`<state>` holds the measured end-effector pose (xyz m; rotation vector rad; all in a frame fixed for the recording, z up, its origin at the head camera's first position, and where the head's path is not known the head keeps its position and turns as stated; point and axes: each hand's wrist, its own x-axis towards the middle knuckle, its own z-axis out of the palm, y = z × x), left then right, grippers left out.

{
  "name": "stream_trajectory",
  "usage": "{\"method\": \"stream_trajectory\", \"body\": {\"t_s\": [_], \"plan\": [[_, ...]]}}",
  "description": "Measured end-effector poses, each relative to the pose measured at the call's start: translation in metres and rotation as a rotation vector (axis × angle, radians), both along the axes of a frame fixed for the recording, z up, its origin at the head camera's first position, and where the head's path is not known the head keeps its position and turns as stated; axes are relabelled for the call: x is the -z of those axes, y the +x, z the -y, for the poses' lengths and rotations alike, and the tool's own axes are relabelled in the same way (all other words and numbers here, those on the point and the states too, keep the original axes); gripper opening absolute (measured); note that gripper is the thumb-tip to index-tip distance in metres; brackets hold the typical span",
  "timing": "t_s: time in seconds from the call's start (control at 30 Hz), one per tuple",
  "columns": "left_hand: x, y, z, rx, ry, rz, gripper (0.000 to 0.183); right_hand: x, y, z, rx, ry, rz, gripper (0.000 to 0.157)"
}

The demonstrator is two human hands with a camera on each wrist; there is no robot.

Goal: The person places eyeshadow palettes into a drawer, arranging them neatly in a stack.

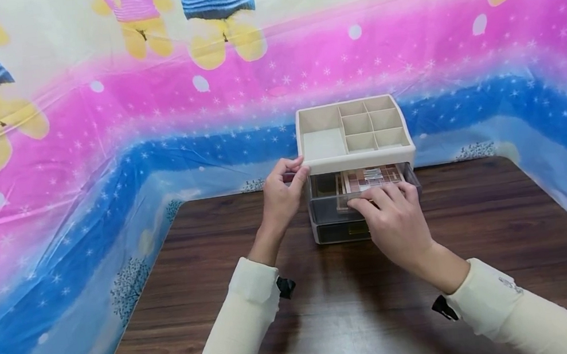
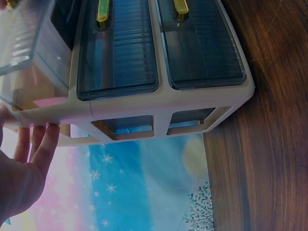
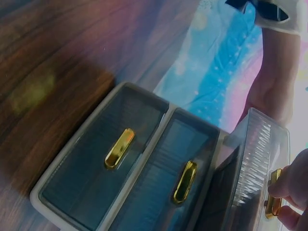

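A cream desktop drawer organizer stands near the table's back edge, with smoky clear drawers and gold handles. Its top drawer is pulled out toward me. My right hand is at that drawer's front; in the right wrist view its thumb and finger pinch the gold handle. My left hand holds the organizer's upper left front corner; in the left wrist view its fingers reach the side frame. Inside the drawer lies a flat pinkish-brown item with a printed pattern, partly hidden by my right hand.
The organizer's top tray has one large and several small compartments. Two lower drawers are closed. Dark wood table extends in front and to both sides. A printed cloth hangs behind and around the table.
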<state>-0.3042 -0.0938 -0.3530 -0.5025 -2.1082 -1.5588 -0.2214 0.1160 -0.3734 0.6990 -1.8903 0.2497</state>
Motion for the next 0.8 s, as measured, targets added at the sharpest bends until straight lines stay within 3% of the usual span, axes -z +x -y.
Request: {"method": "stream_trajectory", "body": {"t_s": [0.43,0.8], "plan": [[-0.001,-0.002,0.002,-0.006,0.005,-0.009,0.018,-0.004,-0.034,0.001,0.078,0.036,0.029,0.017],[0.001,-0.001,0.002,-0.009,0.0,0.001,0.017,0.003,-0.057,-0.001,0.082,0.013,-0.106,0.024]]}}
